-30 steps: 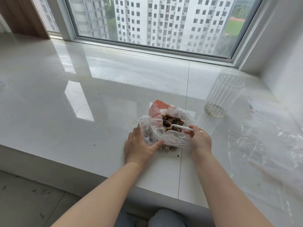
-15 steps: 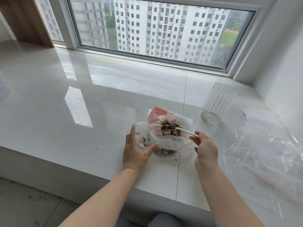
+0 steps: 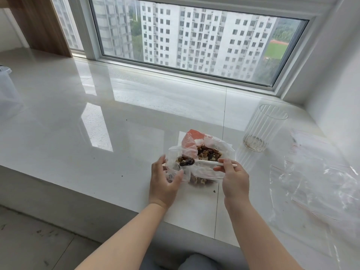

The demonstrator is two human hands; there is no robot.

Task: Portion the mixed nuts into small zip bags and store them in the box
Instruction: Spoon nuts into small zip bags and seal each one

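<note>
My left hand grips a small clear zip bag, thumb in front and fingers behind, holding its mouth open just left of the big nut bag. My right hand pinches the handle of a white plastic spoon; the bowl of the spoon, loaded with dark nuts, sits at the mouth of the zip bag. So both grips are closed on something: left on the bag, right on the spoon.

More mixed nuts fill the big bag, which lies on the desk close to its near edge, across a tile seam. The red patch of the bag points toward the window.

A ribbed glass stands upright to the right, apart from the bag, with crumbs at its bottom. Further right, loose clear bags cover the desk up to the wall. A few crumbs lie beside the nut bag.

To the left the desk runs wide and bare as far as a clear plastic box at the far left edge, partly cut off. The front edge drops to the floor below
</note>
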